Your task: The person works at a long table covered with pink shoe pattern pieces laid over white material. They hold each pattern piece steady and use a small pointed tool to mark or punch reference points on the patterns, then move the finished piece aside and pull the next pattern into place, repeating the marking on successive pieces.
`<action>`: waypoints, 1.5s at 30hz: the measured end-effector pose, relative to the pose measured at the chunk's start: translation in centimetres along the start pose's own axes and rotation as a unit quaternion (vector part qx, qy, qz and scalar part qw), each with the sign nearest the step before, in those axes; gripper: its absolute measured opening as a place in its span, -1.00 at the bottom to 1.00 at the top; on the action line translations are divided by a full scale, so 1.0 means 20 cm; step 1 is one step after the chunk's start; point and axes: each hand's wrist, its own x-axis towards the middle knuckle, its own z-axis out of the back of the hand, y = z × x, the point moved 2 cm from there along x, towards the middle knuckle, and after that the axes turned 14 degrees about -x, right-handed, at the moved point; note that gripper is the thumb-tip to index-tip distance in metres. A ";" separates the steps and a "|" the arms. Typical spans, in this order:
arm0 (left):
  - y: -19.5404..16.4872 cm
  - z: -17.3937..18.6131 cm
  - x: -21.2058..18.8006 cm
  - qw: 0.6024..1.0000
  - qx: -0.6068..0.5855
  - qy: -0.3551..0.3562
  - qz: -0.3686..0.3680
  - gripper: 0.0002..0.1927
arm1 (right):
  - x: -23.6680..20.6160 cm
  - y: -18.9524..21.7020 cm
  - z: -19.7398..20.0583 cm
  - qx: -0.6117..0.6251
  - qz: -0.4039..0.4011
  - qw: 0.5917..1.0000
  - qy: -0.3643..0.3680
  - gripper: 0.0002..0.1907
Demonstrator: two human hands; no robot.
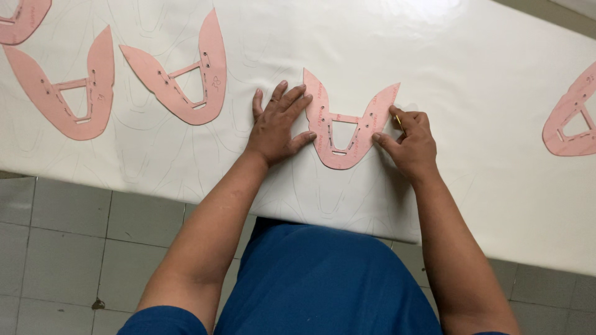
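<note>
The left hand is pressing flat, fingers spread, on the pink U-shaped card template near the counter's front edge; the right hand, fingers pinched on what is probably a thin yellow pen, is tracing its right edge, so firm pressure is keeping the outline true on the white sheet.

A wide glossy white sheet of material covers the work surface, faint traced outlines showing across it; 5 flat pink U-shaped card templates lie on it: 1 at centre, 2 at upper left, 1 cut off at the top-left corner, 1 at the right edge; grey floor tiles show below.
</note>
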 end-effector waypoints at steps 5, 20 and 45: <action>0.02 -0.01 0.00 1.000 0.004 0.008 -0.004 -0.17 | 0.00 0.01 0.00 0.003 -0.015 1.000 0.006 -0.28; 0.02 -0.01 -0.03 0.998 -0.031 -0.038 -0.049 -0.25 | -0.01 0.00 -0.01 0.010 -0.007 1.000 -0.005 -0.27; 0.01 0.00 -0.02 0.999 -0.015 -0.013 -0.030 -0.11 | -0.01 0.00 0.00 0.014 -0.002 1.000 -0.005 -0.26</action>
